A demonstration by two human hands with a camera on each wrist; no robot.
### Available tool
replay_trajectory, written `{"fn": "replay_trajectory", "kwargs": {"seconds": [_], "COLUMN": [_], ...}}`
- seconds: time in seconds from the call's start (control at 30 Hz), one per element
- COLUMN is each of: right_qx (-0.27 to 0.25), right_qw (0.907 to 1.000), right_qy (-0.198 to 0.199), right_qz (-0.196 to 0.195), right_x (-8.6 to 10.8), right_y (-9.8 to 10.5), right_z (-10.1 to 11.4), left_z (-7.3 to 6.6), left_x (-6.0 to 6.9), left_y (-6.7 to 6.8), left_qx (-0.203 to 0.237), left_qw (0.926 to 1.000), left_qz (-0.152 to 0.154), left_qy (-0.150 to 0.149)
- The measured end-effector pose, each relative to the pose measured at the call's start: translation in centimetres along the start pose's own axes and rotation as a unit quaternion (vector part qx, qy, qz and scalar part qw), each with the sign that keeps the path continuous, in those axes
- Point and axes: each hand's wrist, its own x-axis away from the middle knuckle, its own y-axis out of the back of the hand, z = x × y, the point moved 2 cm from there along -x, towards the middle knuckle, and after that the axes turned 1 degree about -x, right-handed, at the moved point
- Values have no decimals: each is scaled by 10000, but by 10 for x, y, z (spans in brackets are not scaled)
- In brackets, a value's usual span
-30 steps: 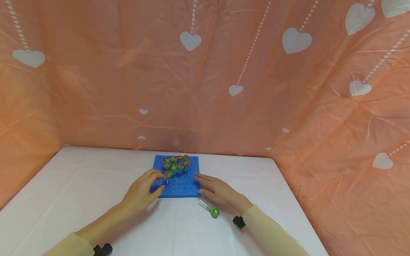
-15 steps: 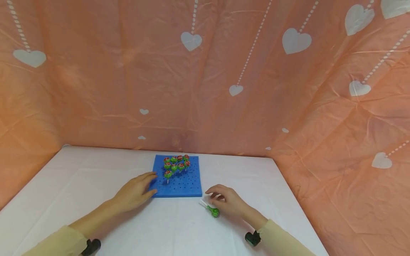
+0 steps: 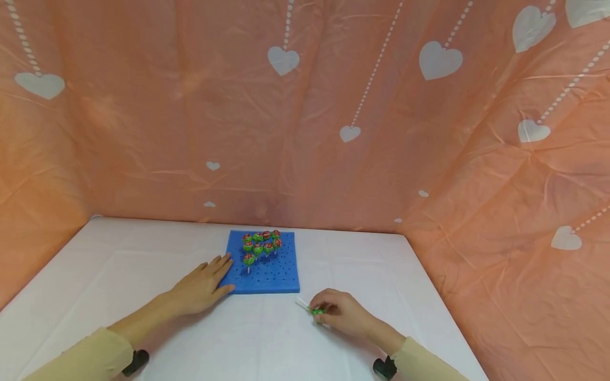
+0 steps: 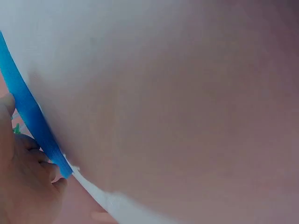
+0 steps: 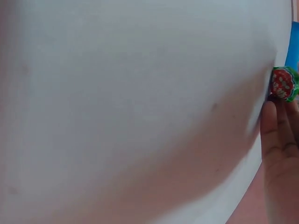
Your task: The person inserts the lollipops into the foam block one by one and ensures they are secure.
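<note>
A lollipop (image 3: 315, 311) with a green wrapper lies on the white table, its white stick pointing toward the board. My right hand (image 3: 343, 313) pinches its head between thumb and curled fingers. In the right wrist view the red-and-green wrapped head (image 5: 283, 84) shows at the fingertips. A blue board (image 3: 271, 280) full of small holes lies farther back, with several red-and-green lollipops (image 3: 258, 248) standing upright in its rear left part. My left hand (image 3: 202, 287) rests along the board's left edge, fingers extended. In the left wrist view the board's blue side (image 4: 35, 116) runs beside that hand.
A white cloth (image 3: 267, 338) covers the table. Orange sheeting printed with white hearts (image 3: 310, 159) hangs behind it and along both sides. A dark wrist camera (image 3: 385, 367) sits at the right cuff, another (image 3: 136, 362) at the left.
My right hand has drawn back from the board's right side to the loose lollipop and taken hold of its head. The left hand has moved off the board's top, left to its edge.
</note>
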Motion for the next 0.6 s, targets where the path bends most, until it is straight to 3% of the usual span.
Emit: {"fn": "replay_trajectory", "kwargs": {"seconds": [0.6], "right_qx": [355], "right_qw": [9988], "right_qy": [-81], "right_qz": [321], "right_x": [7], "right_y": [-1], "right_z": [0], "left_z": [-2], "left_x": [1], "left_y": [4], "left_qx": [-256], "left_qw": [9996], "left_qz": [63], "left_qy": [-108]}}
